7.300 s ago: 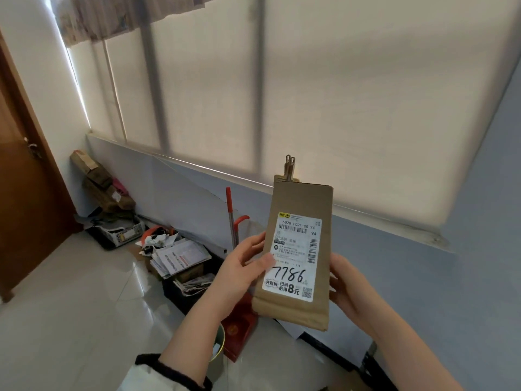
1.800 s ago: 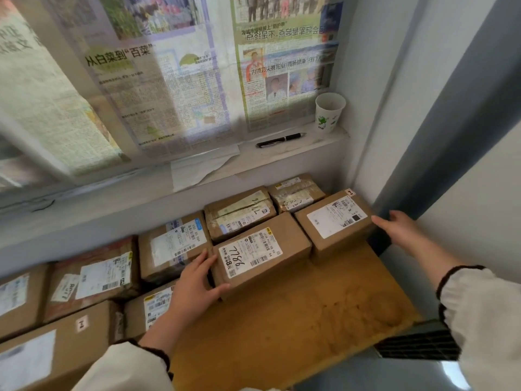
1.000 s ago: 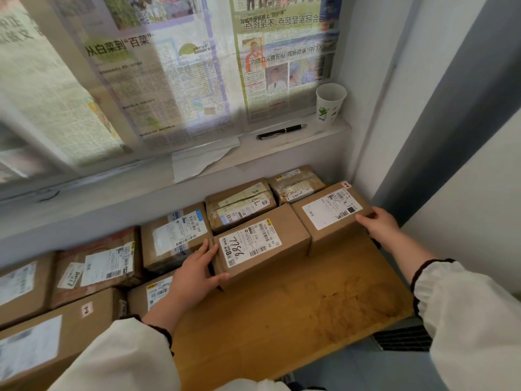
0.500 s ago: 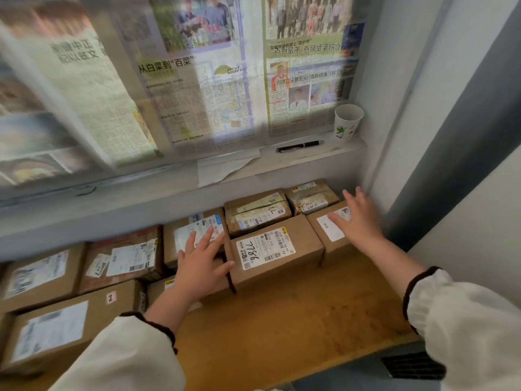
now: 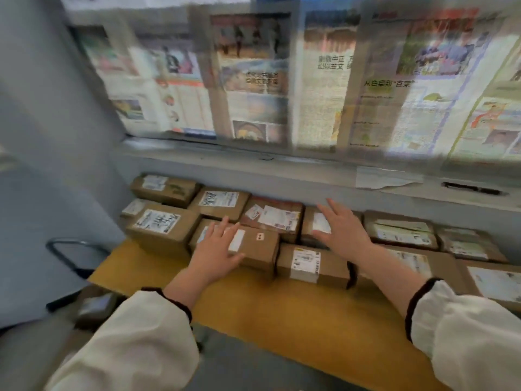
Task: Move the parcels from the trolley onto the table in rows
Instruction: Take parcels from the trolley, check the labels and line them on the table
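Several brown cardboard parcels with white labels lie in two rows on a wooden table (image 5: 282,314) under a window. My left hand (image 5: 217,249) hovers open over a front-row parcel (image 5: 256,246), fingers spread; whether it touches is unclear. My right hand (image 5: 341,232) is open above a back-row parcel (image 5: 315,224), next to a parcel with a reddish top (image 5: 273,218). Another front-row parcel (image 5: 313,263) lies between my forearms. Neither hand holds anything. The view is blurred.
Newspapers (image 5: 282,80) cover the window behind the sill (image 5: 282,167). A black metal handle (image 5: 70,246) stands at the table's left end, with a parcel (image 5: 95,306) low beside it. Bare wood lies in front of the rows.
My view has swung left along the table. Both hands have left the 7786 parcel and its right neighbour and now hover open over parcels further left in the rows.
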The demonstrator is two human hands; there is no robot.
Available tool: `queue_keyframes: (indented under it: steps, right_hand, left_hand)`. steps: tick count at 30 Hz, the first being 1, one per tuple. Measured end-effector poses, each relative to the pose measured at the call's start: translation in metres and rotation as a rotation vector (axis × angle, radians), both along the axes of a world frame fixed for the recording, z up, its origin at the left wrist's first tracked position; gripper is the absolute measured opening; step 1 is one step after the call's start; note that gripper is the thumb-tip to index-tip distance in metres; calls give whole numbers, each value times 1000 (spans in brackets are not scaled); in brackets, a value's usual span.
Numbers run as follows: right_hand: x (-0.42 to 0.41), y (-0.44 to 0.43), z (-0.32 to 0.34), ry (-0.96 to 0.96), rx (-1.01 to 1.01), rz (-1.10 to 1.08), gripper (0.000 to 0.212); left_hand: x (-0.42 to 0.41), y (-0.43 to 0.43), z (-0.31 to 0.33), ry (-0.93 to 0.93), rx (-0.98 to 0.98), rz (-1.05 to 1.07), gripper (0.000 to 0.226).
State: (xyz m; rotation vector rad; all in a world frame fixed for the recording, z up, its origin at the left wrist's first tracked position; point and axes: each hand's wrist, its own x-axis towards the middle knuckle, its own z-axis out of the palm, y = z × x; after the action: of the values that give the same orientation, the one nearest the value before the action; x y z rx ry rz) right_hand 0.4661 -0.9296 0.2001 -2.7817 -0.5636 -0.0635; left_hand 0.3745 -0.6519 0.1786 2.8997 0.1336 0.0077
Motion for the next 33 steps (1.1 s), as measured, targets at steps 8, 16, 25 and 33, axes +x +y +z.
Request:
queue_keyframes:
  steps: [8, 16, 25, 33]
  right_hand:
    - [-88, 242, 3, 130, 83, 506, 72]
    - [-146, 423, 3, 209, 97, 844, 71]
    - [-168, 599, -51, 413, -52, 1062, 68]
    - [-183, 729, -100, 485, -203, 1131, 64]
  left_hand:
    - [-198, 166, 13, 7, -49, 453, 79]
    - [-325, 270, 2, -34, -111, 840, 77]
    - [-360, 367, -58, 55, -304, 1179, 75]
    - [-359, 460, -100, 53, -416, 1271, 75]
